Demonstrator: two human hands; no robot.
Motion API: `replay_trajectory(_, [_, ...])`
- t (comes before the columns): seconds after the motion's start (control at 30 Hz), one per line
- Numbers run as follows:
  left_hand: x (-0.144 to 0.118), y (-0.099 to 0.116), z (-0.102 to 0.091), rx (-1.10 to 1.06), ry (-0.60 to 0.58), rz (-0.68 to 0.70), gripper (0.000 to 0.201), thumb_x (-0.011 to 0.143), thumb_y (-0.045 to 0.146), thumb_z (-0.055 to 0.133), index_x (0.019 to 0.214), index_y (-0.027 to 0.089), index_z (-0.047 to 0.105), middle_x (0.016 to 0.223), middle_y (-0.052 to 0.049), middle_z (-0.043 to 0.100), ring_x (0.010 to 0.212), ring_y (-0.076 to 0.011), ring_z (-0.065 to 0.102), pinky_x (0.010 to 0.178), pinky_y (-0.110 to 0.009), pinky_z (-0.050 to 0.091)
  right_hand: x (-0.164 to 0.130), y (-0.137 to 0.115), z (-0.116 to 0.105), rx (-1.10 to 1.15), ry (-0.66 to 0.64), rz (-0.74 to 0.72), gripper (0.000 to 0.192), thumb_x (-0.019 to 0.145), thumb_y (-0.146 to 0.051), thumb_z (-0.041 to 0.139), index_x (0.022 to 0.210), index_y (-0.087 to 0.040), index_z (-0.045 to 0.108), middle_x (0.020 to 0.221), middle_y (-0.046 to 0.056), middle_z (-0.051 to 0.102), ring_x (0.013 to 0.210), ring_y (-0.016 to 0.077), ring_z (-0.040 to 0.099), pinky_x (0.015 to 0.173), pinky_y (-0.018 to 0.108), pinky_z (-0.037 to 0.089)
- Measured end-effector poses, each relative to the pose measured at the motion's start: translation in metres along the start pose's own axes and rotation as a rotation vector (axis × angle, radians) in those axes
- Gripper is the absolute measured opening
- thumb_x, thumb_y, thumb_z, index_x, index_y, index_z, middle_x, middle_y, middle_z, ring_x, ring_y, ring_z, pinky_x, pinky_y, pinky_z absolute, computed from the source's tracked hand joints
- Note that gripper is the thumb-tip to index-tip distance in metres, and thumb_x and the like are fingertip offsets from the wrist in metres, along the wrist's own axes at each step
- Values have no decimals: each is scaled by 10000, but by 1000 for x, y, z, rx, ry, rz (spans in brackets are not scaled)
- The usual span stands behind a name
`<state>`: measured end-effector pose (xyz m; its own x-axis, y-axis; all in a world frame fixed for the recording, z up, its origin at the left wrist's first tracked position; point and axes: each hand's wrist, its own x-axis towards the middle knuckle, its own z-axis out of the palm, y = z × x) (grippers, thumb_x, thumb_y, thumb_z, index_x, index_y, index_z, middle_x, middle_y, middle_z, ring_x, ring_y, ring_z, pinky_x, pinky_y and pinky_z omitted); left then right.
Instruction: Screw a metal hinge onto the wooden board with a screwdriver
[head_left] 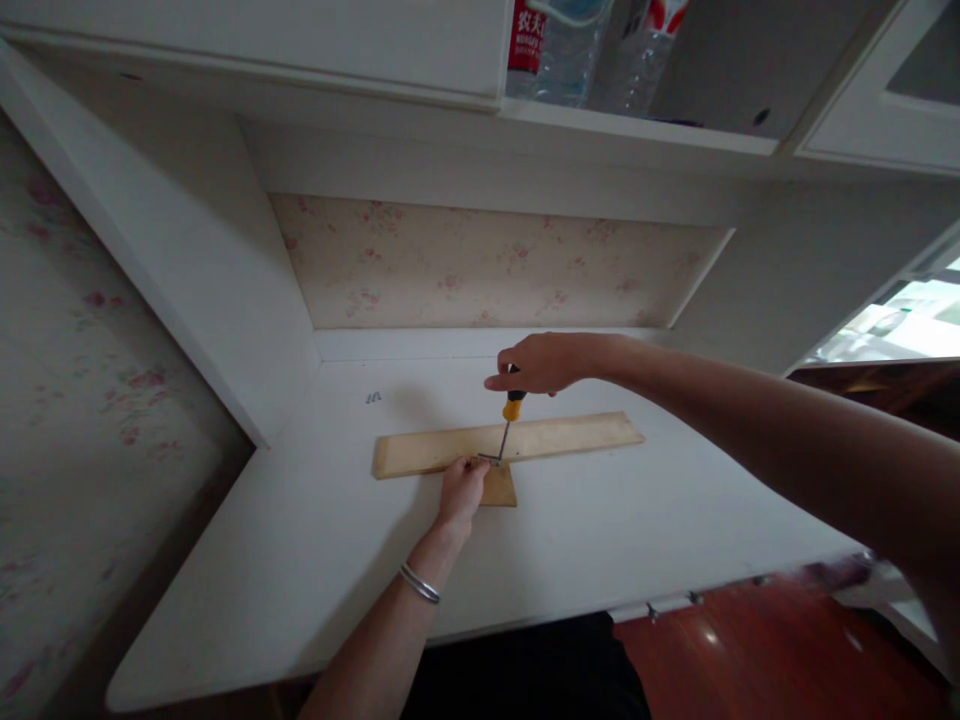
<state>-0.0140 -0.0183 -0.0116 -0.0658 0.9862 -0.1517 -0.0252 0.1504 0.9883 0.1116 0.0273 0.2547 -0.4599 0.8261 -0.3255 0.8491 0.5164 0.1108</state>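
A: White counter (pixel 300 540) in a floral-papered alcove; long plank (pixel 570 436) lies flat mid-counter, small block (pixel 501 488) touching its near edge.

B: Hands?

A: Right hand (pixel 541 362) clamped on screwdriver (pixel 510 420) handle, tip down at a metal bracket (pixel 489 460); left hand (pixel 463 490) pinches that bracket; loose screws (pixel 373 397) well apart, back-left.

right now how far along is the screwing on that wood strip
Done: the long wood strip lies across the short block on the desk. In hand: right hand works the screwdriver; left hand steadies at its tip. Left: spare screws lie unused.
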Motion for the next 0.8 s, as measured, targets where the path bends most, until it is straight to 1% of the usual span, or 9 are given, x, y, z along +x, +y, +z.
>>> replay_trajectory(0.07, [0, 0, 0, 2, 2, 0, 184, 684, 332, 608, 656, 151, 593, 629, 11, 556, 626, -131, 463, 601, -256, 307, 0, 0, 0, -20, -28, 11, 451, 870, -484, 373, 995, -153, 652, 688, 69, 667, 671, 183, 612, 638, 293, 382])
replay_trajectory(0.13, [-1, 0, 0, 6, 2, 0, 184, 682, 332, 607, 648, 153, 587, 623, 13, 552, 623, -131, 461, 598, -257, 305, -1, 1, -1, -40, 2, -86, 322, 804, -377, 505, 1005, -168, 644, 843, 73, 686, 770, 182, 611, 650, 272, 379])
replay_trajectory(0.23, [-1, 0, 0, 5, 5, 9, 184, 690, 334, 601, 659, 153, 591, 632, 12, 556, 627, -131, 463, 600, -256, 306, -3, 2, -1, -30, 22, -124, 396, 722, -415, 606, 1039, -179, 619, 991, 81, 669, 833, 188, 596, 651, 262, 376])
replay_trajectory(0.37, [-1, -1, 1, 3, 8, 8, 183, 691, 332, 604, 669, 150, 595, 644, 9, 562, 629, -129, 465, 597, -253, 305, -1, 4, 0, -19, -26, 60, 436, 839, -506, 408, 1011, -165, 620, 758, 73, 674, 618, 167, 579, 580, 288, 346])
replay_trajectory(0.47, [-1, -2, 1, -1, 7, -2, 190, 683, 335, 615, 678, 146, 600, 647, 7, 567, 634, -130, 470, 601, -253, 308, 0, 6, 4, -54, 69, -34, 320, 798, -377, 493, 1016, -175, 612, 887, 85, 676, 721, 175, 586, 599, 279, 344])
replay_trajectory(0.57, [-1, -1, 1, 6, 4, 1, 201, 688, 347, 610, 672, 147, 593, 646, 5, 565, 638, -132, 473, 613, -255, 316, 1, 7, 7, -17, 155, -136, 470, 694, -363, 622, 1120, -177, 550, 1045, 94, 646, 824, 182, 577, 618, 258, 358])
replay_trajectory(0.63, [-1, 0, 0, 15, 7, -3, 201, 693, 347, 604, 668, 148, 588, 651, 3, 568, 642, -133, 476, 616, -256, 320, 2, 7, 7, -10, 160, -99, 467, 730, -488, 580, 1077, -175, 570, 992, 96, 657, 785, 186, 578, 602, 267, 356])
replay_trajectory(0.7, [-1, 1, 0, 21, 6, -6, 193, 698, 339, 596, 681, 147, 594, 665, -2, 578, 650, -136, 482, 615, -257, 322, 3, 7, 6, -45, 141, -22, 472, 813, -577, 424, 957, -171, 617, 872, 102, 669, 716, 190, 576, 582, 285, 341])
replay_trajectory(0.8, [-2, 2, 0, 28, -6, 2, 181, 697, 324, 593, 693, 144, 606, 676, -9, 589, 655, -140, 488, 608, -256, 320, 4, 8, 6, -82, 146, -35, 382, 854, -462, 392, 903, -170, 633, 852, 103, 670, 721, 189, 576, 590, 289, 339])
